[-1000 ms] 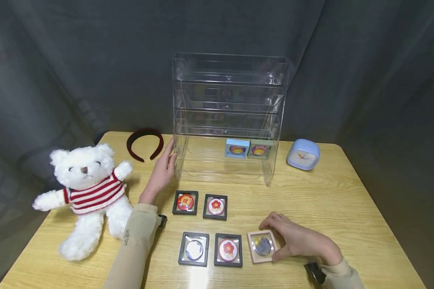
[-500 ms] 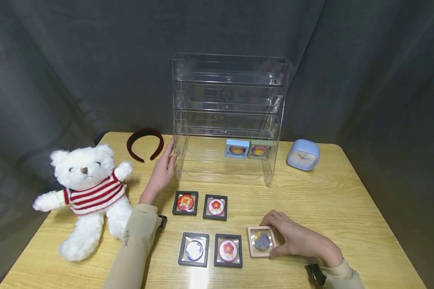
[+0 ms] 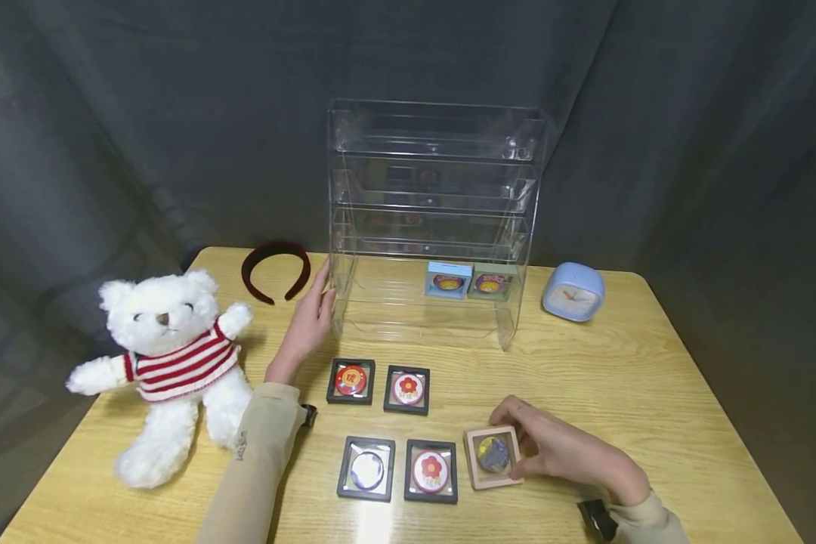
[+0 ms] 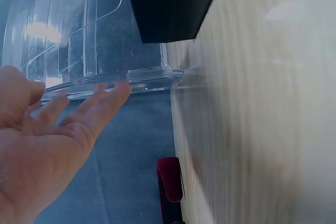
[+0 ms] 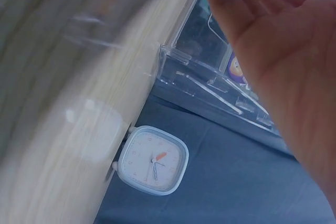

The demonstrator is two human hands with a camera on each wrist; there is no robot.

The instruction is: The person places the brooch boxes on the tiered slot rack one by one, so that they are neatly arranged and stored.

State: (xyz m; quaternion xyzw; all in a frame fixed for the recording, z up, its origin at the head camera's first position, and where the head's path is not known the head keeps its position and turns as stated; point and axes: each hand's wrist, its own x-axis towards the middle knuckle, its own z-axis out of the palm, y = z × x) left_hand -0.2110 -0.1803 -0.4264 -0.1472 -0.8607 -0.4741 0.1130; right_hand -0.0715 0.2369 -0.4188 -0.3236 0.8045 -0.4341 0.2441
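My left hand [image 3: 310, 313] rests with extended fingers against the left side of a clear acrylic display rack [image 3: 421, 332]; the left wrist view shows the fingertips at the rack's edge [image 4: 149, 80]. My right hand [image 3: 561, 453] grips a pink square display frame [image 3: 474, 470] by its right side, fingers at the far corner and thumb at the near one. Inside is a round yellow and grey-purple piece. Two black frames with round badges [image 3: 366, 468] [image 3: 431, 471] lie left of it. The right wrist view shows my right palm [image 5: 283, 51], but not the frame.
Two more black frames [image 3: 350, 381] [image 3: 406, 390] lie before the rack. On its lowest tier, a blue frame [image 3: 447, 280] and a green frame [image 3: 492, 281] stand side by side. A blue clock [image 3: 573, 292] is at right; a dark red headband [image 3: 275, 249] and white teddy bear [image 3: 187, 370] are at left.
The pink frame has shifted slightly up the table and turned a little in my right hand, its near side now showing more. My left hand stays at the rack.
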